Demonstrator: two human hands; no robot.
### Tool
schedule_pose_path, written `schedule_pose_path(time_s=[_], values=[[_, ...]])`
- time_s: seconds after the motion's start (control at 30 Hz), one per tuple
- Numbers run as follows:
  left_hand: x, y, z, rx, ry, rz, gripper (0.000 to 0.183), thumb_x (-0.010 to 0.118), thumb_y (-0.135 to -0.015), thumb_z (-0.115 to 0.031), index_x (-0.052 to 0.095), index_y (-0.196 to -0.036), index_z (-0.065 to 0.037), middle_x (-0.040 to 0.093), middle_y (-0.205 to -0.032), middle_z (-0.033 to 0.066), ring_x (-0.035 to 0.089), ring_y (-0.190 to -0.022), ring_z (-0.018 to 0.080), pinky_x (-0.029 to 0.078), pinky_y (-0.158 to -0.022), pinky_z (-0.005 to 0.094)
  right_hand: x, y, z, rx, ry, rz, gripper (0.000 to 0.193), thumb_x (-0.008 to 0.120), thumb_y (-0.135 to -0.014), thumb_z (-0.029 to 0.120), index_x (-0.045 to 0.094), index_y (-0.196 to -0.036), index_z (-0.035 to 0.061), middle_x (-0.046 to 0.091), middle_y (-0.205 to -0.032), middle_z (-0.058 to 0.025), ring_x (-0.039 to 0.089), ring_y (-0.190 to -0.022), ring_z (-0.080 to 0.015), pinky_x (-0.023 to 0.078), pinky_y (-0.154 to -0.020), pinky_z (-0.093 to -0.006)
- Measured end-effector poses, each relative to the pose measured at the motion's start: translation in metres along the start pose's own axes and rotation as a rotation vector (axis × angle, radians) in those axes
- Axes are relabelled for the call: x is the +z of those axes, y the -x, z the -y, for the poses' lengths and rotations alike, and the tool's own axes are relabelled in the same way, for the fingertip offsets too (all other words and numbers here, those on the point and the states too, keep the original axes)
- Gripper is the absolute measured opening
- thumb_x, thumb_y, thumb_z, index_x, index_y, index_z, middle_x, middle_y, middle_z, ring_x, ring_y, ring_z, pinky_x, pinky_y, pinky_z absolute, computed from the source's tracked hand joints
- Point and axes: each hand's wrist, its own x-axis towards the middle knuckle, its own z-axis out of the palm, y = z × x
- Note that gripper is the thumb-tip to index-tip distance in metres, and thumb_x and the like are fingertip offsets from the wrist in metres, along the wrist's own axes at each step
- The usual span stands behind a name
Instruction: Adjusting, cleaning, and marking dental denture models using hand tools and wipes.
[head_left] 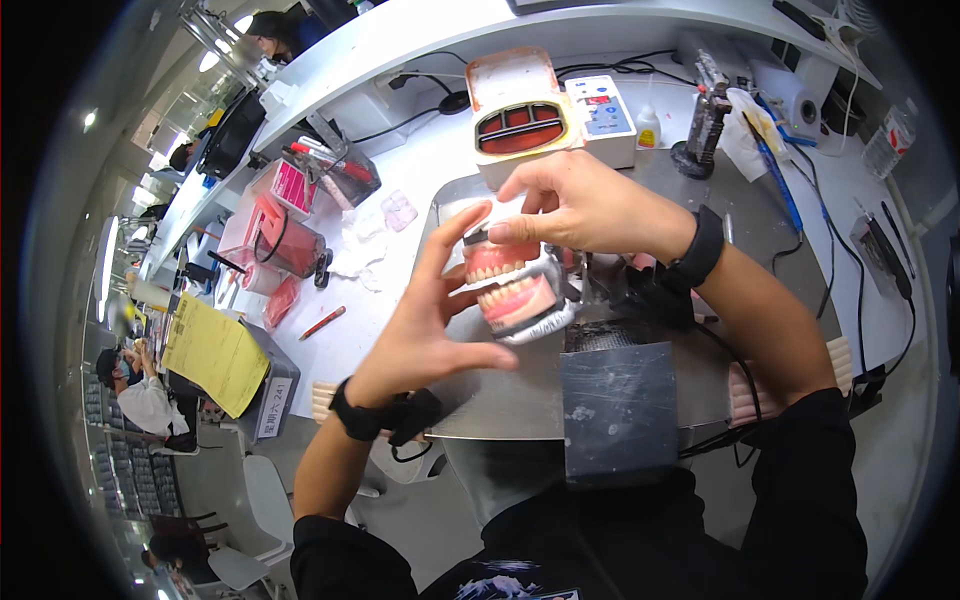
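Note:
A dental model with upper and lower pink gums and cream teeth sits tilted between my hands, its two arches slightly apart. White plaster and dark plates back the arches. My left hand curves around the model's left side, fingers against it and thumb stretched out below the lower arch. From above, my right hand grips the upper part with bent thumb and fingers. Behind the model, metal parts are partly hidden by my right wrist.
A grey block stands at the metal tray's near edge. Beyond are an open-lidded box with dark and red compartments, and a small bottle. Tool holders and tissue lie left; a blue-handled tool and cables lie right.

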Motion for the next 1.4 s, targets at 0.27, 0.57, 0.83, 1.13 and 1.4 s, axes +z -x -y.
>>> schedule_pose_path(time_s=[0.27, 0.57, 0.83, 1.13, 1.4], values=[[0.022, -0.001, 0.008, 0.048, -0.399, -0.096, 0.127, 0.095, -0.060, -0.005, 0.014, -0.158, -0.008, 0.026, -0.153, 0.0101, 0.044, -0.139, 0.0264, 0.043, -0.114, 0.0426, 0.006, 0.000, -0.017, -0.100, 0.001, -0.096, 0.035, 0.077, -0.090, 0.028, 0.070, -0.100, -0.0042, 0.072, -0.079, -0.0091, 0.068, -0.072, -0.0119, 0.053, -0.065, -0.0271], [0.021, 0.000, 0.009, 0.244, -0.459, -0.225, 0.091, 0.073, -0.060, 0.005, 0.041, -0.145, -0.005, 0.043, -0.142, 0.0187, 0.049, -0.129, 0.0354, 0.050, -0.103, 0.0400, 0.004, 0.007, -0.014, -0.041, -0.107, -0.045, 0.033, 0.080, -0.086, 0.024, 0.071, -0.104, -0.0018, 0.071, -0.085, -0.0069, 0.066, -0.080, -0.0105, 0.052, -0.071, -0.0257], [0.010, 0.003, -0.003, 0.289, -0.572, -0.195, 0.086, 0.072, -0.058, 0.003, 0.047, -0.140, -0.005, 0.048, -0.140, 0.0187, 0.049, -0.131, 0.0366, 0.044, -0.108, 0.0419, 0.010, 0.005, -0.016, -0.220, -0.128, -0.079, 0.040, 0.079, -0.088, 0.031, 0.069, -0.102, -0.0051, 0.072, -0.083, -0.0081, 0.067, -0.063, -0.0107, 0.052, -0.053, -0.0244], [0.007, 0.001, -0.020, 0.256, -0.688, -0.140, 0.088, 0.073, -0.058, 0.001, 0.047, -0.142, -0.007, 0.044, -0.144, 0.0135, 0.048, -0.134, 0.0276, 0.051, -0.105, 0.0389, 0.011, 0.005, -0.015, -0.290, -0.221, -0.024, 0.037, 0.068, -0.097, 0.031, 0.068, -0.111, -0.0039, 0.073, -0.086, -0.0083, 0.068, -0.077, -0.0119, 0.054, -0.063, -0.0258], [0.024, -0.011, -0.023, 0.293, -0.783, -0.250, 0.088, 0.076, -0.057, -0.003, 0.048, -0.141, -0.005, 0.054, -0.131, 0.0181, 0.057, -0.118, 0.0374, 0.050, -0.097, 0.0422, -0.009, 0.006, -0.028, -0.160, -0.228, 0.180, 0.040, 0.050, -0.107, 0.029, 0.058, -0.134, -0.0003, 0.065, -0.118, -0.0065, 0.059, -0.105, -0.0131, 0.049, -0.094, -0.0292]])
